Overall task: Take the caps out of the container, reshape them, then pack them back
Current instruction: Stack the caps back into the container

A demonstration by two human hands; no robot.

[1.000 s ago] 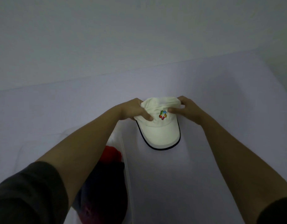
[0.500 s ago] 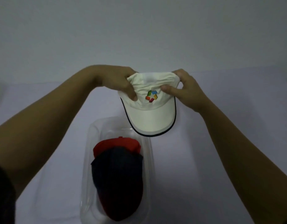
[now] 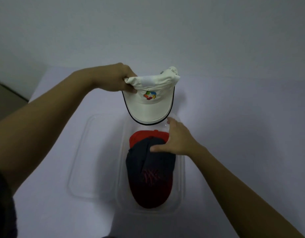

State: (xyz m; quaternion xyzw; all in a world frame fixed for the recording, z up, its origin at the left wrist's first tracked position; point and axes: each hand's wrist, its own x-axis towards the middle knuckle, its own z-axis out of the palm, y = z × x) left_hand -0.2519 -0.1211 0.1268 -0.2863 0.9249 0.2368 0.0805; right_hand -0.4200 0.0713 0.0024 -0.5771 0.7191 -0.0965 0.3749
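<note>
My left hand (image 3: 120, 79) grips the folded crown of a white cap (image 3: 149, 102) with a coloured logo, holding it in the air above the far end of a clear plastic container (image 3: 180, 177). Inside the container lies a dark navy cap (image 3: 148, 176) with red stitching, on top of a red cap (image 3: 144, 135). My right hand (image 3: 177, 141) hovers over the container with its fingers spread; the thumb rests on the navy cap's crown and the fingertips reach toward the container's far rim.
The container's clear lid (image 3: 95, 157) lies flat on the white table (image 3: 234, 117) just left of the container. A brown box (image 3: 5, 98) sits beyond the table's left edge. A plain wall fills the background.
My right hand has let go of the white cap and dropped down onto the navy cap in the container. The left hand alone now holds the white cap, closer over the container.
</note>
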